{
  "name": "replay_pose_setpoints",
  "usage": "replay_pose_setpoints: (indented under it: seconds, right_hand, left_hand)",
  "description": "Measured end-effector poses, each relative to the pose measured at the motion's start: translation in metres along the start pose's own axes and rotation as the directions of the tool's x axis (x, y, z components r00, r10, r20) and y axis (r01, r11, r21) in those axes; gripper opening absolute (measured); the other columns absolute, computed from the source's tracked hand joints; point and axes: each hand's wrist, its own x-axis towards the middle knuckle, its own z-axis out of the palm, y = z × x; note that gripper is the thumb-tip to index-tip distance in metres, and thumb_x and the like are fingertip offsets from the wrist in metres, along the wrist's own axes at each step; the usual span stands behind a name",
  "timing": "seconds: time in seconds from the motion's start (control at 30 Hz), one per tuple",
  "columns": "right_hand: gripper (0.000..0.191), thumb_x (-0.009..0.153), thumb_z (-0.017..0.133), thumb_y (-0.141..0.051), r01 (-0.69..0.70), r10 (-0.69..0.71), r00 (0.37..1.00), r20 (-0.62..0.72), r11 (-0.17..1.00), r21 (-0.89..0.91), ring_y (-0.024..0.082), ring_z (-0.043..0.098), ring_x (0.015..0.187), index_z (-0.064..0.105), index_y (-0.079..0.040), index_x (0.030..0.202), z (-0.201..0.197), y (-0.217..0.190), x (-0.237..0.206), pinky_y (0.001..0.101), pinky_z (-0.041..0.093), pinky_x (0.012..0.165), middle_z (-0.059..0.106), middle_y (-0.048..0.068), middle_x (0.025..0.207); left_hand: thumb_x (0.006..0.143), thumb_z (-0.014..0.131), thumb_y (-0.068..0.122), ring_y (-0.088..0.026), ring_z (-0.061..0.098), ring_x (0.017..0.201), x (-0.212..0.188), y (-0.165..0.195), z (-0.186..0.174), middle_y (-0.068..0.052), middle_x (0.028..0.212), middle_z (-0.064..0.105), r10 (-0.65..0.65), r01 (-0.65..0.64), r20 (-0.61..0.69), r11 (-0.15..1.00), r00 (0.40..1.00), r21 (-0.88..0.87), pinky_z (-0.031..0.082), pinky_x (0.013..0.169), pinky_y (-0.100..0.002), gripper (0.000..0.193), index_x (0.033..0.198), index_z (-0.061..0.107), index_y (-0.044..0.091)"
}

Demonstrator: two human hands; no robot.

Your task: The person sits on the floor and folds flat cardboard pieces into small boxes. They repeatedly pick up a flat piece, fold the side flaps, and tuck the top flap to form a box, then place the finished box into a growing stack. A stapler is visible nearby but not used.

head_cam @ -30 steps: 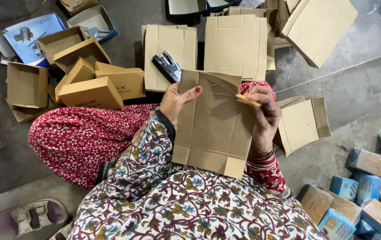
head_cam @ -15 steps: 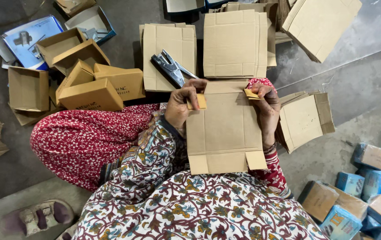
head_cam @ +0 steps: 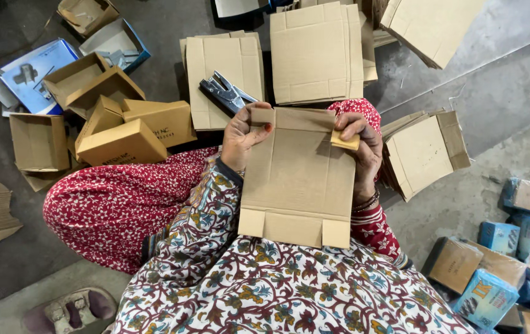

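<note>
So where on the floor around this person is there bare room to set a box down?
Bare floor lies right of the flat cardboard stacks, above the blue packs. A smaller patch sits bottom left, beside the sandal. The made-up boxes crowd the left; both hands hold the cardboard sheet.

A flat brown cardboard box blank (head_cam: 299,176) with small flaps along its near edge is held upright in front of the person. Beyond it on the floor lie two stacks of flat blanks (head_cam: 317,52), side by side. At the left stands a cluster of folded brown boxes (head_cam: 126,139), some shut, some open-topped. Further left lies a blue-and-white open box (head_cam: 36,68). At the right lean more flat blanks (head_cam: 428,151). At lower right lie blue wrapped packets (head_cam: 486,298) among brown ones.
</note>
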Motion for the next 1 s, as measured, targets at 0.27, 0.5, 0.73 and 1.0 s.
replay_pose_setpoints:
  seconds: [0.27,0.5,0.73,1.0]
  right_hand:
    - [0.015,0.088,0.050,-0.007,0.140,-0.138,0.979,0.149,0.990,-0.004,0.018,0.055,0.096,0.058,-0.008,0.075,-0.026,0.017,0.004,0.0285,0.045,0.092,0.058,0.007,0.082]
    - [0.011,0.097,0.052,-0.003,-0.063,0.071,0.994,0.083,0.993,-0.096,0.019,0.061,0.107,0.062,-0.007,0.095,-0.050,0.025,0.017,0.0313,0.052,0.094,0.063,0.008,0.101]
    - [0.067,0.091,0.064,0.002,-0.440,0.423,0.886,-0.191,0.896,-0.056,0.014,0.057,0.118,0.038,-0.007,0.152,-0.085,0.032,-0.002,0.0299,0.052,0.098,0.055,0.000,0.140]
    - [0.054,0.099,0.065,-0.007,-0.097,-0.056,0.734,-0.676,0.978,-0.186,0.019,0.066,0.115,0.048,-0.003,0.150,-0.256,-0.010,-0.036,0.0330,0.056,0.104,0.065,0.008,0.134]
  left_hand:
    - [0.098,0.067,-0.002,-0.009,0.065,0.100,0.001,-0.011,-0.001,-0.001,0.108,0.071,-0.038,0.039,-0.015,0.998,0.999,0.049,0.054,0.090,-0.022,0.024,0.122,0.067,0.004]
    - [0.083,0.068,-0.016,-0.013,0.066,0.104,-0.004,-0.007,0.021,-0.007,0.125,0.072,0.135,-0.135,0.015,0.966,0.991,0.223,0.055,0.093,-0.027,0.028,0.099,0.065,0.007]
    - [0.085,0.049,-0.018,-0.019,0.057,0.127,0.025,0.008,0.045,-0.012,0.139,0.061,0.157,-0.130,-0.125,0.972,0.980,0.196,0.048,0.098,-0.026,0.053,0.130,0.059,0.008]
    - [0.100,0.061,0.003,-0.020,0.061,0.125,0.086,-0.039,0.009,-0.010,0.138,0.061,-0.134,0.147,-0.071,0.961,0.988,0.235,0.054,0.104,-0.035,0.031,0.131,0.056,0.006]
